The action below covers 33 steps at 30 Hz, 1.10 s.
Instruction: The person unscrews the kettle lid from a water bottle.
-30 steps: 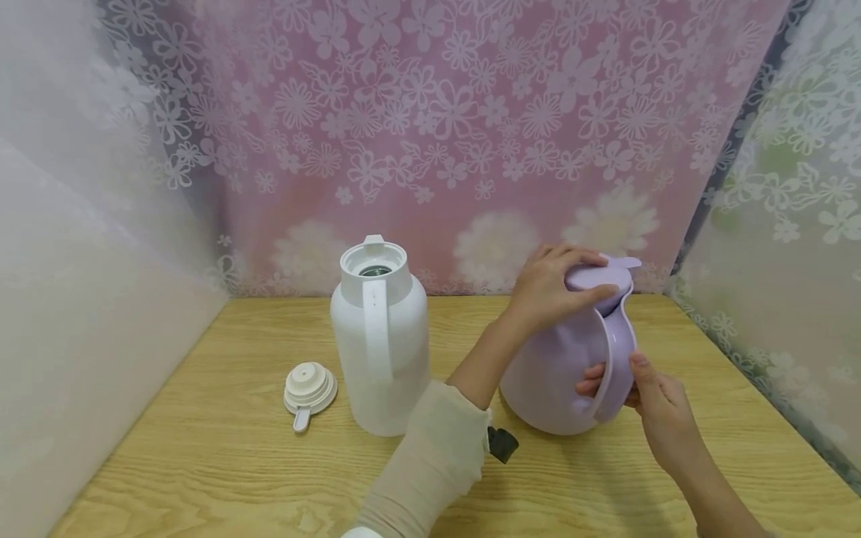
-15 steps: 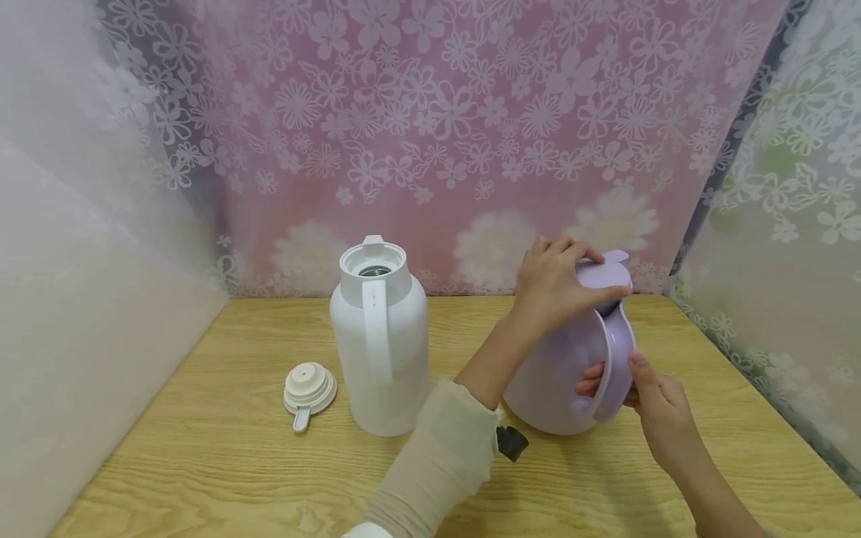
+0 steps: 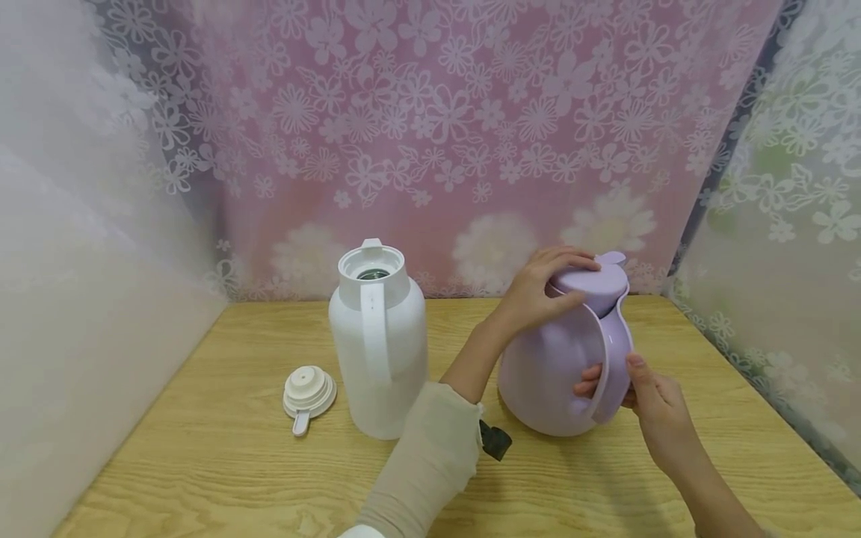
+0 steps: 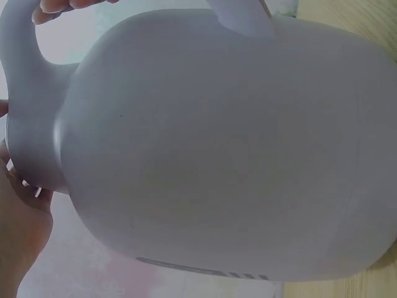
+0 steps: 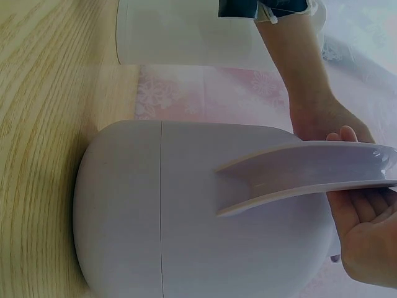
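A light purple thermos jug (image 3: 551, 373) stands on the wooden table at the right. Its lid (image 3: 595, 278) sits on the neck, with a small tab at the far side. My left hand (image 3: 528, 295) holds the lid from the left, fingers along the far edge and thumb at the near edge. My right hand (image 3: 666, 418) grips the jug's handle (image 3: 616, 366), thumb outside and fingertips through the loop. In the left wrist view the jug body (image 4: 217, 143) fills most of the picture. The right wrist view shows the handle (image 5: 291, 171) from close by.
Left of the purple jug stands a white thermos jug (image 3: 380, 351) with its mouth uncovered and handle facing me. A white stopper (image 3: 309, 392) with a small tab lies on the table (image 3: 202, 463) further left. Flower-patterned sheets (image 3: 430, 149) hang behind and at the sides.
The lid's tab has swung from the right towards the far side, so the lid has turned. My left hand reached right, then drew back left over the lid. My right hand stays on the handle.
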Each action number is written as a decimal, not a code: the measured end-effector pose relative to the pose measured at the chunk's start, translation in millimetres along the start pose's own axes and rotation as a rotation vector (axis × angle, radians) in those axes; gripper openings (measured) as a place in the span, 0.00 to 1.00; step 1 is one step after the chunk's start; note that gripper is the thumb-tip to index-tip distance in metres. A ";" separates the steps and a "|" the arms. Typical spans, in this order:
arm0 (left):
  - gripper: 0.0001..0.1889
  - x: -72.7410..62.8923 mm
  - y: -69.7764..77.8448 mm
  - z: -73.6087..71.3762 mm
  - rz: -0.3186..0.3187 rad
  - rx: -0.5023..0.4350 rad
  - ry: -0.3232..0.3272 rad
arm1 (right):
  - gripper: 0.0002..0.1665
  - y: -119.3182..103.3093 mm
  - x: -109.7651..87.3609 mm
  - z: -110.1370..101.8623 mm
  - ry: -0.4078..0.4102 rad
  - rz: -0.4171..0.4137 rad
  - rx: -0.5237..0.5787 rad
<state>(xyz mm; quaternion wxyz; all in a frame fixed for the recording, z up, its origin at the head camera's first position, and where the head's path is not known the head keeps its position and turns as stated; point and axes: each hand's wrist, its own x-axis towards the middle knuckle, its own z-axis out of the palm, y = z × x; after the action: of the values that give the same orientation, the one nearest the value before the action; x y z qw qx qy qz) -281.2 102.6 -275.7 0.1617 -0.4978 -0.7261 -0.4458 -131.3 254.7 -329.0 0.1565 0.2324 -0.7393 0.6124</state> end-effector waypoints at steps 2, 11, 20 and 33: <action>0.18 -0.4 -1.6 0.1 -0.012 -0.046 0.008 | 0.31 0.3 -0.1 0.2 0.003 0.004 0.002; 0.20 1.2 7.7 0.6 -0.155 -0.011 0.056 | 0.31 0.0 0.7 -0.1 0.000 -0.002 0.025; 0.23 5.5 25.7 7.4 -0.289 0.244 0.121 | 0.31 -1.2 0.5 -0.8 -0.003 -0.010 0.034; 0.24 4.2 25.2 7.5 -0.251 0.308 0.094 | 0.31 1.3 -0.3 -0.2 -0.012 -0.014 0.050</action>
<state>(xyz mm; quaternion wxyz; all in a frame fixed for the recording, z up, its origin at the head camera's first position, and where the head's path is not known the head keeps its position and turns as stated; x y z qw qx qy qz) -259.6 113.8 -264.7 0.2130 -0.3513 -0.8337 -0.3690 -131.7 255.1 -330.2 0.1505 0.2450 -0.7230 0.6281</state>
